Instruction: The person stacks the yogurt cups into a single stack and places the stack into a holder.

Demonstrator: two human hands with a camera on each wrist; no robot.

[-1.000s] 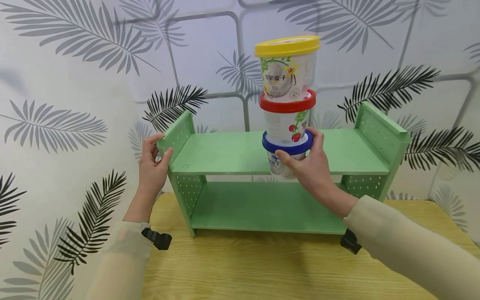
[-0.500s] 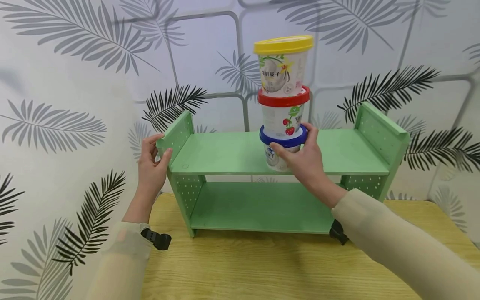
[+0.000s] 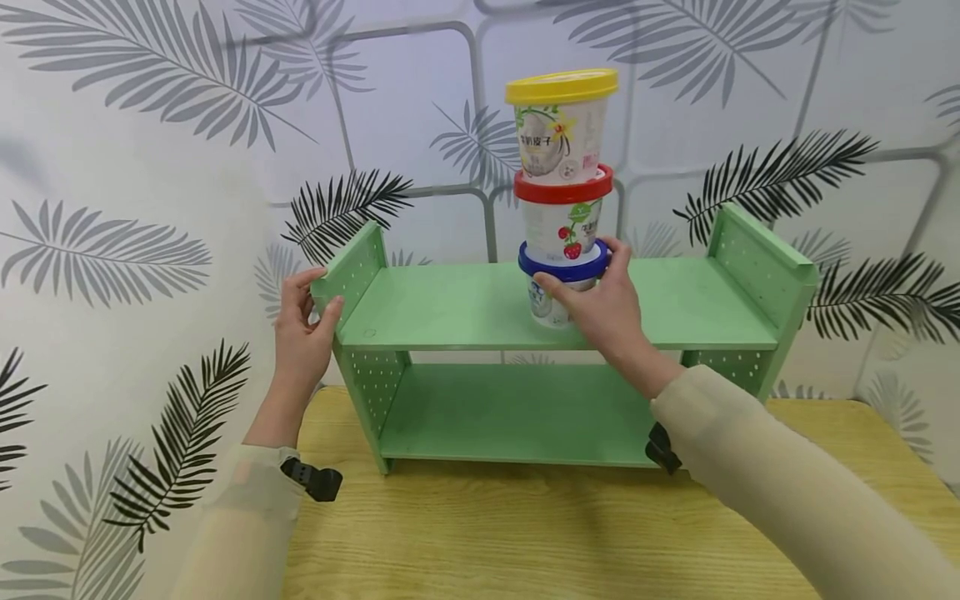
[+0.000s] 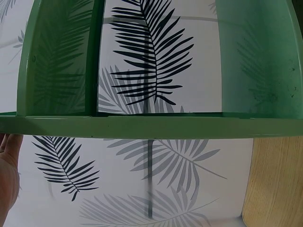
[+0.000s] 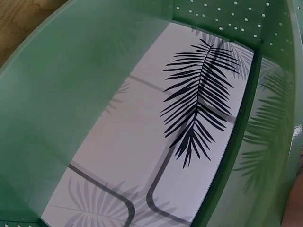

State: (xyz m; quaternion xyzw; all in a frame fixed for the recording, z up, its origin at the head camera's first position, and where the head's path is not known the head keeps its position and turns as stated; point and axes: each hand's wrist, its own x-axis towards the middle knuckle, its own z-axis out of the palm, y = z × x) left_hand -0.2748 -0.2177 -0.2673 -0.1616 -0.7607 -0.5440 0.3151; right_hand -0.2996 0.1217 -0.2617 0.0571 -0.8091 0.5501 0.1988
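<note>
In the head view, my right hand [image 3: 611, 312] grips the blue-lidded tub [image 3: 546, 308], fingers behind and thumb in front. A red-lidded tub [image 3: 543, 229] with strawberries printed on it stands on top of that, and a yellow-lidded tub [image 3: 540, 143] tops the stack. The stack is over the upper board of a green two-tier shelf [image 3: 442, 304]; whether its base touches the board I cannot tell. My left hand [image 3: 303, 337] holds the top front corner of the shelf's left side panel. Only slivers of the hands show in the wrist views.
The shelf stands on a wooden table [image 3: 487, 533] against a leaf-patterned wall [image 3: 420, 108]. Perforated side panels rise above the upper board at both ends, the right panel [image 3: 765, 267] among them. A lower board [image 3: 517, 412] lies beneath.
My right hand has carried the tub stack slightly left and farther back over the upper board. The tilt of the stack looks smaller. My left hand stays on the side panel.
</note>
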